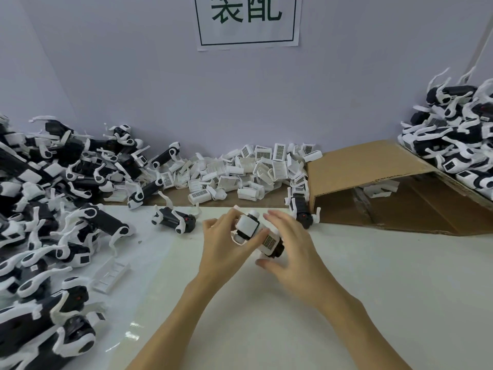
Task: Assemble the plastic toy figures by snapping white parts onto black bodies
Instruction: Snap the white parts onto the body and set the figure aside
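Above the middle of the white table I hold one toy figure, a black body with white shells. My left hand grips its left side, fingers curled round the white front part. My right hand covers the right side, where a white grille part sits on the black body; the thumb lies under it and the fingers are spread and blurred. A heap of loose white grille parts lies at the back of the table. Black bodies with white legs are piled at the left.
Two single figures lie on the table behind my hands. An opened cardboard box stands at the right, with another pile of figures on top. A flat white piece lies at front left. A paper sign hangs on the wall.
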Demonstrator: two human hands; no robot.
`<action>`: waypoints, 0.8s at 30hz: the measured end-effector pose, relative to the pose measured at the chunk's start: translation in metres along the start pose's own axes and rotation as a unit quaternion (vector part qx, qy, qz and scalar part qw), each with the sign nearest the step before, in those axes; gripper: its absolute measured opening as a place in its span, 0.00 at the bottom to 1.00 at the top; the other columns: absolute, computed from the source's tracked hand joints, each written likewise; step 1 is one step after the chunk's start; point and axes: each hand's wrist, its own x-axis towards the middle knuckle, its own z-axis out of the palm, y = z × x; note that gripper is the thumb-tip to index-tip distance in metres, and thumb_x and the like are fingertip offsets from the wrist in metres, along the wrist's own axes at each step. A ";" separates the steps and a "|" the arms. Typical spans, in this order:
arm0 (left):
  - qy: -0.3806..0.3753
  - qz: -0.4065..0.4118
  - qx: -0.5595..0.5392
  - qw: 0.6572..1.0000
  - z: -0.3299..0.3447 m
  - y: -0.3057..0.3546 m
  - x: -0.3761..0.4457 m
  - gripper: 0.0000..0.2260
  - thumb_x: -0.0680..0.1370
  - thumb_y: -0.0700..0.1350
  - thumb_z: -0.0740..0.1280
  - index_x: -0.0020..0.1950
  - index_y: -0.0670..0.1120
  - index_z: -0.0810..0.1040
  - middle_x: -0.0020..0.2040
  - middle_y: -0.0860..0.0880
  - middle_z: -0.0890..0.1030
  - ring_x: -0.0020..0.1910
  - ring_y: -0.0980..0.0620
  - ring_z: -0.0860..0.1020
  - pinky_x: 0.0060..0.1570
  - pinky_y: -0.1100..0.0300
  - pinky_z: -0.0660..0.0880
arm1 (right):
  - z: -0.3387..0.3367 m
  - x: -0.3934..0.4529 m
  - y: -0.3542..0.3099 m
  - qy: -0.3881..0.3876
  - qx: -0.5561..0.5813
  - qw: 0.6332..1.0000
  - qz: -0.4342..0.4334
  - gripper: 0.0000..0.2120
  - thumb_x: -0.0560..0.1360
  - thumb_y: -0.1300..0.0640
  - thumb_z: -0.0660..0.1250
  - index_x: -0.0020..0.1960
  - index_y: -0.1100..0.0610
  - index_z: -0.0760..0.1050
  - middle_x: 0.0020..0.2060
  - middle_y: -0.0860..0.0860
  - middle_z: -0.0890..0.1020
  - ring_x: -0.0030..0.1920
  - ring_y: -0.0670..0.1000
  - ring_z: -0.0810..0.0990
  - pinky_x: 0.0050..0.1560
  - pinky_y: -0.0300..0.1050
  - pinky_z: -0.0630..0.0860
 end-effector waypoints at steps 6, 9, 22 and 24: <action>-0.003 0.234 0.184 0.955 -0.006 0.001 0.000 0.23 0.85 0.67 0.58 0.55 0.50 0.80 0.48 0.59 0.80 0.51 0.52 0.76 0.59 0.53 0.66 | 0.005 0.003 0.008 0.039 0.053 0.996 0.054 0.26 0.79 0.58 0.74 0.70 0.40 0.69 0.63 0.41 0.77 0.64 0.42 0.74 0.63 0.40 0.74; 0.060 0.284 0.181 0.940 -0.016 0.002 0.007 0.23 0.88 0.61 0.56 0.55 0.46 0.81 0.55 0.53 0.78 0.55 0.50 0.75 0.58 0.52 0.64 | -0.004 0.004 0.014 0.011 0.076 0.996 0.053 0.31 0.81 0.61 0.71 0.68 0.31 0.64 0.61 0.29 0.75 0.62 0.28 0.71 0.57 0.22 0.67; -0.138 0.087 0.001 0.987 -0.016 0.000 0.006 0.21 0.76 0.67 0.71 0.64 0.60 0.75 0.56 0.61 0.81 0.56 0.54 0.79 0.56 0.54 0.77 | 0.002 -0.004 0.007 -0.001 0.108 0.994 0.021 0.24 0.81 0.49 0.70 0.73 0.37 0.65 0.63 0.31 0.77 0.65 0.35 0.76 0.55 0.32 0.77; -0.094 0.004 -0.093 0.991 -0.011 0.004 0.007 0.23 0.72 0.67 0.75 0.58 0.55 0.76 0.49 0.59 0.83 0.48 0.55 0.82 0.49 0.58 0.79 | 0.005 -0.004 0.002 0.016 0.111 0.994 0.006 0.27 0.80 0.51 0.72 0.74 0.41 0.66 0.66 0.33 0.76 0.67 0.35 0.74 0.59 0.27 0.73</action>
